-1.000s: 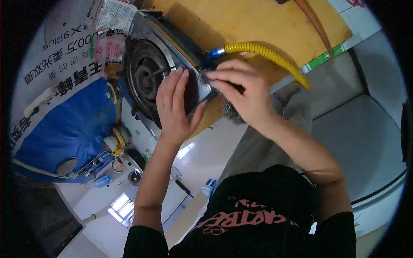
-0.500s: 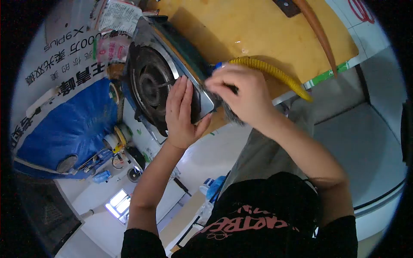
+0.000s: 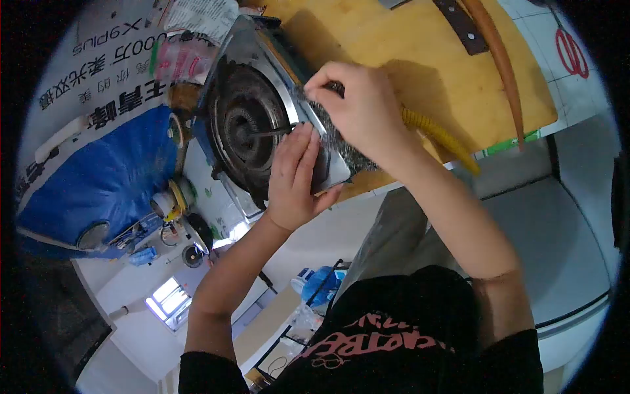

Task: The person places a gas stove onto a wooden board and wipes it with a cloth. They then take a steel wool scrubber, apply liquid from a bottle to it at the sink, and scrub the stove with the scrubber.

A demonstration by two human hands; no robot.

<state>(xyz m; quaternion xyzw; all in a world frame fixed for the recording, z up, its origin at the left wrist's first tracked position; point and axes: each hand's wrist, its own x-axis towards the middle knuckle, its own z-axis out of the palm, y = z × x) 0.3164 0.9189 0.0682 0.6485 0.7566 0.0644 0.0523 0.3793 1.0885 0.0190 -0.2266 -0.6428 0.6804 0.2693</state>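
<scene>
Landmark: the gas stove (image 3: 261,118), lying on a support that also shows a yellow board (image 3: 394,39) to the stove's right. My left hand (image 3: 293,174) rests flat on the stove's near right corner, fingers straight and together, thumb spread; it braces and has hold of nothing. My right hand (image 3: 357,108) is at the stove's right-hand edge, fingers curled and thumb pinched tight, with grey steel wool (image 3: 353,155) in the grip, as I judge it; the mass trails beneath my wrist along that edge. My palm hides how much is actually held.

Progress, by judgement: the metal edge (image 3: 336,167) between my hands reads bright, so work there seems under way; the burner (image 3: 244,126) at the stove's middle reads dark and crusted, seemingly undone. Exact extent cannot be told. Yellow hose (image 3: 454,146): right of the stove, partly behind my forearm.
</scene>
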